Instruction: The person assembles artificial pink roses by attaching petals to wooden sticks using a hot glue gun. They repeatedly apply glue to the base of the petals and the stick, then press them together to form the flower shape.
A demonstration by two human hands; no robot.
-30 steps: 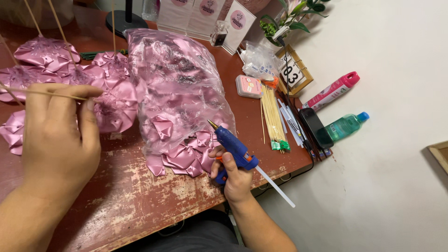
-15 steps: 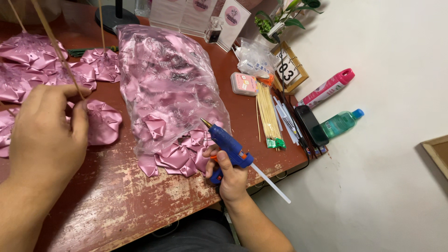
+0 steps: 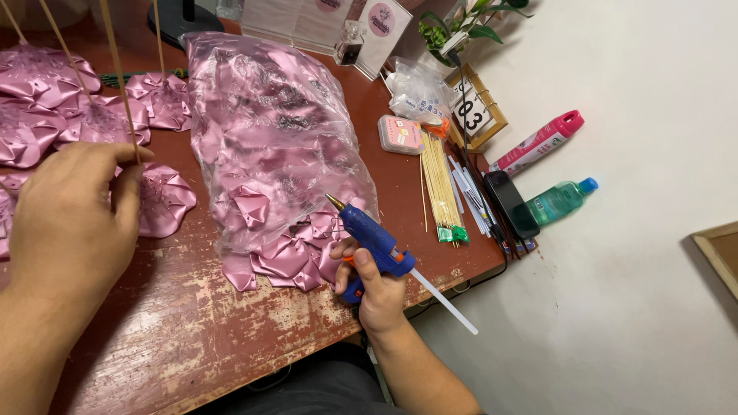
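Blue glue gun [image 3: 374, 240] sits gripped in our right hand [image 3: 374, 288] at five o'clock on the table [image 3: 207, 330]; our left hand [image 3: 73, 219] at nine o'clock pinches a thin stick [image 3: 119, 73] above a pink satin flower [image 3: 163, 200].

Left hand [image 3: 73, 219] raised at the left edge, back toward the camera, fingers curled, thumb and forefinger pinched together at the top, forearm running down to the lower left corner. Right hand [image 3: 374, 284] lower and nearer the middle, fist closed in a grip, forefinger crooked forward, bare forearm angling back toward the bottom edge.
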